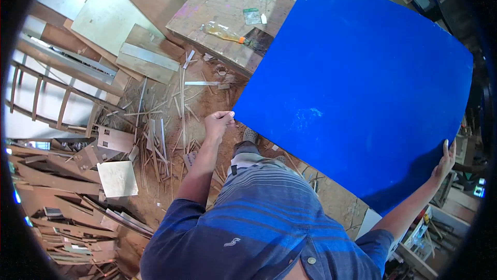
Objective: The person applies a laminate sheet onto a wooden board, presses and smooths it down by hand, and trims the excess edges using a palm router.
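Note:
A large flat blue sheet point(357, 83) spans the upper right of the head view, its far part over a paint-stained wooden table point(207, 8). My left hand point(221, 123) pinches the sheet's near left corner between thumb and fingers. On the right, my right hand point(446, 161) holds the sheet's lower right edge, its fingers stretched up along the border. How the right palm meets the sheet's underside is hidden. Pale scuff marks show on the blue surface near its middle.
On the table lie a bottle of yellowish liquid point(222, 31), a green card point(252, 16) and a small white bottle point(264, 19). Wood strips point(160, 145) litter the floor. Boards point(106, 16) lean at the left; a shelf unit point(429, 233) stands lower right.

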Tool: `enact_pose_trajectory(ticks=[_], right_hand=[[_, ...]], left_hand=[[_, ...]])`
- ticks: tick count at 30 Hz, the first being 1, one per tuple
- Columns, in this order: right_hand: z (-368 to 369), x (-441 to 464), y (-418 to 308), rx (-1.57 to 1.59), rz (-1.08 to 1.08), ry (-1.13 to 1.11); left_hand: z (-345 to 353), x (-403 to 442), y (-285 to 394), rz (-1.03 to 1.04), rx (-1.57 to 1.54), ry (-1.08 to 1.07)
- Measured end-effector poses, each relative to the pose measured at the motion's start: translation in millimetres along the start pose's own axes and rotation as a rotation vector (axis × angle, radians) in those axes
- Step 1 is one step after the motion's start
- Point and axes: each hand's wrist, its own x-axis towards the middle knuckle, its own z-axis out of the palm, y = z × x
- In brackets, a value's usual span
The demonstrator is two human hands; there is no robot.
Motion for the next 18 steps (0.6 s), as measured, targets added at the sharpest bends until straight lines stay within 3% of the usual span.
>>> enact_pose_trajectory(ticks=[8,18], right_hand=[[15,-25,-5,-0.029,0.093,0.085],[10,-20,-1,0.067,0.059,-0.088]], left_hand=[[-4,7,-6,0.016,0.038,0.003],[-1,4,0,-0.002,-0.009,-0.008]])
